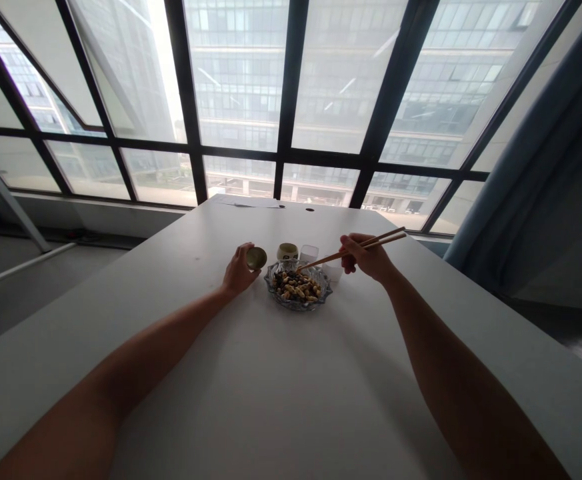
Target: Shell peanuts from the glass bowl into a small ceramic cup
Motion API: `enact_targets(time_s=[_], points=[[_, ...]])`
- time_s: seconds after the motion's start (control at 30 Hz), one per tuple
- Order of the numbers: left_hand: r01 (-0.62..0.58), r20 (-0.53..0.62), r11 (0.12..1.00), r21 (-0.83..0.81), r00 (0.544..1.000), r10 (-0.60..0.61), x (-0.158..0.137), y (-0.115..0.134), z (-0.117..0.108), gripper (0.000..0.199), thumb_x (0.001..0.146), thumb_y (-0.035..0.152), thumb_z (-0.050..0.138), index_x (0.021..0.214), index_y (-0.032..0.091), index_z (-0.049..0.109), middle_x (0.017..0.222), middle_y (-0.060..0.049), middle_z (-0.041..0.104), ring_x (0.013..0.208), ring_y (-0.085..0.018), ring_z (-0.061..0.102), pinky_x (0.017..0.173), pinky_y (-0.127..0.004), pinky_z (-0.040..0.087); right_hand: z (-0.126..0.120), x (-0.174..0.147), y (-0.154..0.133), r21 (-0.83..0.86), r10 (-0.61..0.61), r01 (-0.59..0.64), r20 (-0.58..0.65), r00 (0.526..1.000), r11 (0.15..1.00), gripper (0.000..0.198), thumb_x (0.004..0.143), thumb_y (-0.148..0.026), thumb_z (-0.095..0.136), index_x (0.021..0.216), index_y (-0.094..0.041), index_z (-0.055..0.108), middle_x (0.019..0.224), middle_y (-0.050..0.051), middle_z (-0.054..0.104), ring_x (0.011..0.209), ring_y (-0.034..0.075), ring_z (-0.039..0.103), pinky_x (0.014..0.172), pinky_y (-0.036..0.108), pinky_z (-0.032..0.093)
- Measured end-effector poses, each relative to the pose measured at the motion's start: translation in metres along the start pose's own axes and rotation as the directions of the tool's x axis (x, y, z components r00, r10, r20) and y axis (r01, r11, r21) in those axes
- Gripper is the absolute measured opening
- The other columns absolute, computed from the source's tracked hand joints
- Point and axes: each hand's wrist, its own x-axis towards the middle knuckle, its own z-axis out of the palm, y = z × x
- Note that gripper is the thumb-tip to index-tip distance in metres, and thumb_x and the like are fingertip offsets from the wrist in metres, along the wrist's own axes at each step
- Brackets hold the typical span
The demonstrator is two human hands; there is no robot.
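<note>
My left hand (239,269) is closed round a small olive-brown cup (257,259), whose mouth is tilted towards me, left of the bowl. A pair of wooden chopsticks (331,257) is gripped in my right hand (359,253). Their tips reach the contents at the far side of a scalloped clear glass bowl (298,307); whether they pinch anything is too small to tell. Unshelled peanuts (301,291) fill much of the bowl, with small dark pieces (283,279) among them, mostly at the left.
Behind the bowl stand a pale cup with dark markings (287,251) and a clear plastic container (309,253). Another translucent container (333,269) is partly behind the chopsticks. White paper (251,201) lies at the far end of the white table (291,387). A blue curtain (525,153) hangs at right.
</note>
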Motion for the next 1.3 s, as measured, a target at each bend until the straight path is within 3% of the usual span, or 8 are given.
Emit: enact_targets(time_s=[0.23,0.43,0.63,0.87,0.97,1.13,1.3], points=[[0.105,0.025,0.994,0.044,0.994,-0.106,-0.001,0.003,0.001,0.073,0.066,0.025,0.083,0.131,0.024,0.048,0.132,-0.011,0.06,0.113,-0.033,0.065,0.094,-0.045,0.054,-0.003,0.005,0.006,0.121,0.109,-0.101,-0.055,0.993,0.987,0.054,0.069,-0.069,0.075,0.061,-0.018,0.058,0.043,0.002,0.059,0.031,0.014,0.053,0.029,0.023,0.039],[0.157,0.044,0.986,0.046,0.986,-0.159,0.0,0.004,0.001,0.076,0.063,0.031,0.087,0.129,0.024,0.05,0.129,-0.012,0.064,0.109,-0.034,0.066,0.091,-0.045,0.055,0.037,0.002,0.005,0.148,0.007,0.031,-0.249,0.969,0.989,0.057,0.075,-0.077,0.064,0.065,-0.021,0.056,0.046,0.003,0.061,0.034,0.013,0.054,0.031,0.023,0.04],[0.204,0.071,0.976,0.071,0.975,-0.209,0.0,0.006,0.0,0.075,0.065,0.033,0.085,0.13,0.024,0.048,0.128,-0.009,0.065,0.111,-0.03,0.066,0.091,-0.041,0.055,0.092,0.007,0.001,0.141,-0.109,0.137,-0.192,0.975,0.98,0.058,0.079,-0.077,0.059,0.066,-0.021,0.055,0.045,0.0,0.058,0.034,0.011,0.052,0.033,0.022,0.04],[0.234,0.096,0.97,0.06,0.966,-0.239,0.0,0.015,-0.004,0.074,0.065,0.031,0.086,0.13,0.024,0.05,0.13,-0.009,0.064,0.112,-0.029,0.066,0.093,-0.04,0.054,0.12,0.028,0.007,0.156,-0.106,0.118,-0.082,0.991,0.981,0.058,0.078,-0.077,0.06,0.064,-0.021,0.053,0.046,-0.002,0.057,0.036,0.011,0.053,0.035,0.021,0.041],[0.242,0.098,0.969,0.05,0.964,-0.246,0.0,0.015,-0.005,0.076,0.065,0.031,0.086,0.131,0.025,0.05,0.132,-0.01,0.064,0.113,-0.029,0.065,0.094,-0.041,0.054,0.119,0.031,0.007,0.133,-0.058,0.063,-0.038,0.998,0.989,0.061,0.073,-0.08,0.063,0.064,-0.02,0.056,0.049,0.0,0.06,0.039,0.011,0.056,0.037,0.022,0.044],[0.239,0.108,0.969,0.054,0.964,-0.244,0.001,0.016,-0.005,0.077,0.065,0.034,0.086,0.132,0.023,0.05,0.131,-0.01,0.064,0.113,-0.031,0.065,0.094,-0.041,0.054,0.087,0.028,0.004,0.142,-0.019,0.04,-0.147,0.989,0.989,0.068,0.074,-0.085,0.055,0.064,-0.018,0.061,0.046,0.002,0.06,0.035,0.011,0.054,0.034,0.022,0.042],[0.251,0.089,0.967,0.05,0.963,-0.255,0.001,0.014,-0.004,0.076,0.069,0.039,0.084,0.134,0.023,0.049,0.13,-0.01,0.065,0.115,-0.03,0.065,0.095,-0.04,0.053,0.047,0.022,-0.001,0.019,0.053,-0.054,0.042,0.998,0.998,0.068,0.069,-0.083,0.063,0.062,-0.016,0.063,0.043,0.004,0.061,0.032,0.012,0.054,0.031,0.021,0.039]])
